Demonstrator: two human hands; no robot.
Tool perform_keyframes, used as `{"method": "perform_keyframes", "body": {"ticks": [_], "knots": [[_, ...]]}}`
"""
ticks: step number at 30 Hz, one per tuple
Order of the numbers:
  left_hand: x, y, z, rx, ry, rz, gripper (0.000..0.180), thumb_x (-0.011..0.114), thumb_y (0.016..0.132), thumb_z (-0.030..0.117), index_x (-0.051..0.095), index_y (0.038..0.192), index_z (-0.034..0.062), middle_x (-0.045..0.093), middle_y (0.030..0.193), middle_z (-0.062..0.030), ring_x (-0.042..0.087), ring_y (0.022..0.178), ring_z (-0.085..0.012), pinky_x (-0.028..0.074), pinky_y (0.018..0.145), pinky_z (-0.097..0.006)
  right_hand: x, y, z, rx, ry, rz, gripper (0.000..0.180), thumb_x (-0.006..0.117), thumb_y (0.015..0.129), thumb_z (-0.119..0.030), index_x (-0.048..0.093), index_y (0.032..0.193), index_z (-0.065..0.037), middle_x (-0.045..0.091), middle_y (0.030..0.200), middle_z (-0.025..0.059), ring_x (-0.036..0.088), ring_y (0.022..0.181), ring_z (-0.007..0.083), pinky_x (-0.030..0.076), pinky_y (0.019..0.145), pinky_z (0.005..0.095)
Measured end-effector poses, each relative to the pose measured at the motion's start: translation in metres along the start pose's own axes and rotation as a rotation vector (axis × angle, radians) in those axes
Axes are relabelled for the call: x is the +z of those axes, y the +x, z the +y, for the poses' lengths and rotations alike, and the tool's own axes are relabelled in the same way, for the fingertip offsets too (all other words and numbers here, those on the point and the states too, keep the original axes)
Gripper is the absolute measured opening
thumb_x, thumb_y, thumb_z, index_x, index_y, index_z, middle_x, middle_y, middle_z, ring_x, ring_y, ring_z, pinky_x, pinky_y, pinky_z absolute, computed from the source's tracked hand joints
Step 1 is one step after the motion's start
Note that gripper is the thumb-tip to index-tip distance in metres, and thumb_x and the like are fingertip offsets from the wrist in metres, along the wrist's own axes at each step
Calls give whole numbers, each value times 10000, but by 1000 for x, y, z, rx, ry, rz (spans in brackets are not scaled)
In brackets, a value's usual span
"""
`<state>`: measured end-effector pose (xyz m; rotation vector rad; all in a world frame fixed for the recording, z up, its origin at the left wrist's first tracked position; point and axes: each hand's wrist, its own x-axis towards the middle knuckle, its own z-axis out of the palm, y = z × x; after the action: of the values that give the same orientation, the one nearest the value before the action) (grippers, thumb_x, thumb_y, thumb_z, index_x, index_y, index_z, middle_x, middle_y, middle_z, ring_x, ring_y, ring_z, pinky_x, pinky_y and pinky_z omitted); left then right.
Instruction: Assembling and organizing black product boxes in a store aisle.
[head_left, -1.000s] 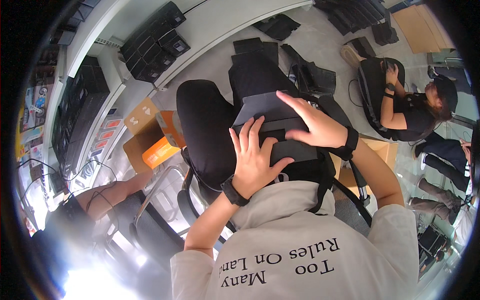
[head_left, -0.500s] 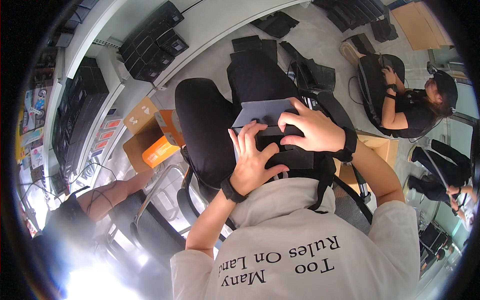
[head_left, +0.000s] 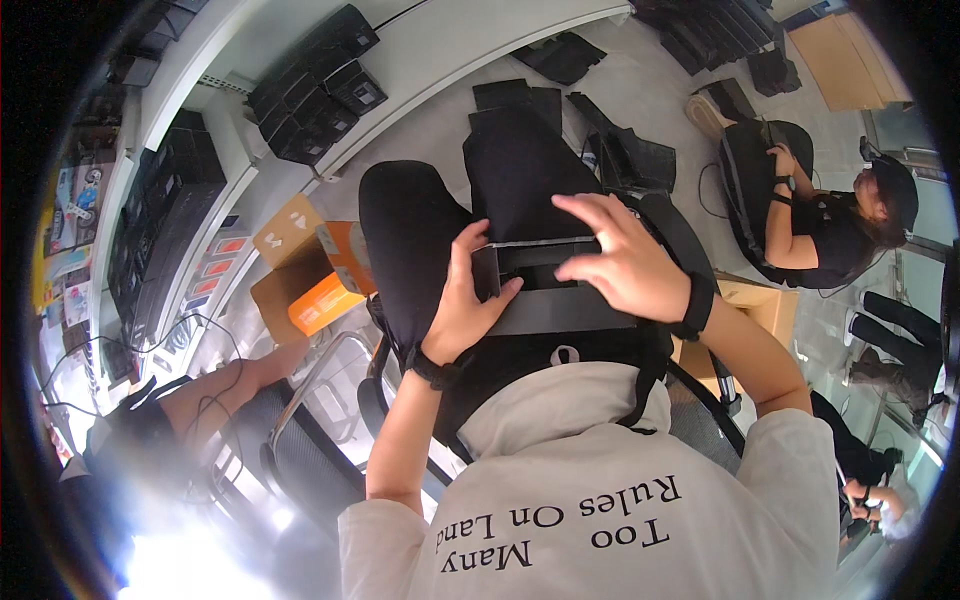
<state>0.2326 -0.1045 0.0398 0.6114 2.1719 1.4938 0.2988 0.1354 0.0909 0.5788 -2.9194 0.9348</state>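
Observation:
A black cardboard box [head_left: 565, 313] lies on my lap, its inside showing between the raised walls and a flat panel on the side nearest me. At its left end is my left hand [head_left: 462, 305], fingers along the outside and thumb over the inner edge, gripping that wall. Over the right end my right hand [head_left: 640, 268] is open, with thumb and fingers spread apart. It hides the box's right wall; whether its fingertips touch the card I cannot tell.
An open carton with an orange box [head_left: 325, 303] stands at my left, beside a person's arm [head_left: 235, 390]. Black boxes [head_left: 315, 110] fill the shelf at far left. Flattened black card [head_left: 640, 155] lies on the floor ahead. A seated person [head_left: 815, 225] is at right.
The far flap that stood up is no longer raised. My left hand has shifted to the box's left wall. My right hand has lifted and its fingers have spread.

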Motion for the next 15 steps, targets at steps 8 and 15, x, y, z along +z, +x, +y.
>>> {"method": "perform_keyframes", "body": {"ticks": [8, 15], "knots": [[-15, -3, -22, 1, -216, -304, 963, 648, 845, 559, 178, 1496, 27, 308, 1455, -248, 271, 1408, -328, 210, 1151, -409, 1, -9, -29, 112, -179, -55, 438, 753, 678, -526, 688, 769, -103, 265, 1533, 173, 120, 1428, 489, 172, 993, 794], [-7, 5, -20, -72, -121, -327, 679, 599, 900, 15, 261, 1483, 100, 391, 1420, -177, 347, 1362, -250, 268, 1122, -347, 13, -12, -35, 117, -140, -38, 430, 798, 575, -455, 707, 756, -76, 246, 1544, 184, 121, 1435, 480, 168, 983, 809]]}}
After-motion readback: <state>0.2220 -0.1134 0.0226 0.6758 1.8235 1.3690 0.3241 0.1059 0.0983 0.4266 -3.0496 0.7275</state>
